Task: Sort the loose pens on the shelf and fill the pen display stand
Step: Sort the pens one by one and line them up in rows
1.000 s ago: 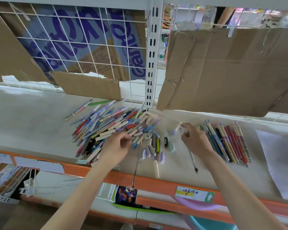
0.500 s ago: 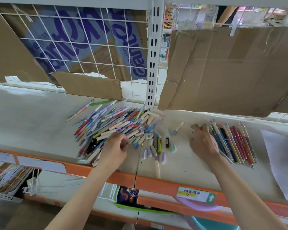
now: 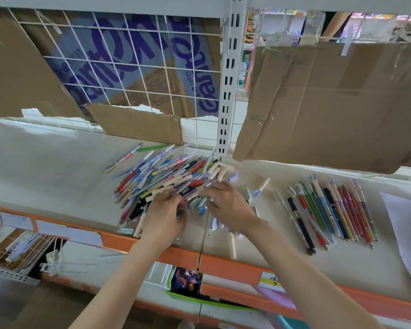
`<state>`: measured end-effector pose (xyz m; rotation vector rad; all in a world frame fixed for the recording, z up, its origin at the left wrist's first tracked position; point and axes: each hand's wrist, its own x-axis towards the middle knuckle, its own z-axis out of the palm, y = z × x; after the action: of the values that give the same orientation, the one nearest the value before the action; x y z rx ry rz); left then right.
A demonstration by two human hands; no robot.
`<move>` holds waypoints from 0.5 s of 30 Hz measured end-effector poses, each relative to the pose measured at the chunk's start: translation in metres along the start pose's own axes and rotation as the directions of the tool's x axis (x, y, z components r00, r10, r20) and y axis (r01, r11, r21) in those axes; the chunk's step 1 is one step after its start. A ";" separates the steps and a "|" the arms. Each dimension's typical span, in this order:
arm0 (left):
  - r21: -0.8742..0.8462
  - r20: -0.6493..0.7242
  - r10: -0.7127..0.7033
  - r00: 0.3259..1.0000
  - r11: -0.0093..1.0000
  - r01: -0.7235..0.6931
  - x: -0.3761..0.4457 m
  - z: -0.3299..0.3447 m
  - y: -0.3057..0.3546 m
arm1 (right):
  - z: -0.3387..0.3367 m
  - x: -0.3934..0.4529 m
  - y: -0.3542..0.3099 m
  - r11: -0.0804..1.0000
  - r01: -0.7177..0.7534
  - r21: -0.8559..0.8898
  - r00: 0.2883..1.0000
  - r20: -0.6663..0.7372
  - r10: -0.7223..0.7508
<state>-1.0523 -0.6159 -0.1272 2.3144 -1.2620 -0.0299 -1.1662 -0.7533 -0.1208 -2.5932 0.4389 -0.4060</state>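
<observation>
Both hands are in the big messy pile of pens [image 3: 166, 181] in the middle of the shelf [image 3: 45, 167]. The left hand [image 3: 164, 214] sits on the near edge of the pile, at about 7 o'clock from its middle. Its fingers are curled down into the pens, and a bit of blue pen shows by its fingertips. I cannot tell if it really holds that pen. The right hand [image 3: 228, 205] is just beside it, at about 4 o'clock from the pile's middle. Its fingers bend down and touch the pens, but I cannot tell if they hold one.

The pens in the pile lie crossed over each other, red, blue, purple, cream and black. A green pen [image 3: 152, 147] lies at the far edge, at about 12 o'clock. One cream pen [image 3: 232, 245] lies alone near the orange front edge [image 3: 223, 260] of the shelf, at about 5 o'clock from the pile.

At 3 o'clock from the pile, well apart from it, is a tidy row of pens [image 3: 330, 210] lying side by side. A small pen [image 3: 261, 186] lies between the pile and the row.

A white sheet of paper [image 3: 406, 224] lies at the far right. Brown cardboard [image 3: 330, 103] hangs behind the shelf, next to a white wire grid [image 3: 128, 67].
</observation>
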 end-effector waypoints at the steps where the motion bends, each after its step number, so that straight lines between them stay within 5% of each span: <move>1: 0.030 0.009 0.000 1.000 1.000 0.000 -0.001 0.001 -0.001 | 0.005 0.002 -0.001 1.000 0.011 -0.013 1.000 0.027 -0.011; 15: -0.002 0.028 -0.096 0.995 0.995 0.096 -0.002 -0.003 -0.017 | 0.009 0.005 0.009 0.988 -0.142 -0.064 0.983 0.110 0.148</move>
<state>-1.0398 -0.6052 -0.1321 2.3775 -1.1628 -0.0978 -1.1609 -0.7587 -0.1320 -2.6006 0.6021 -0.1973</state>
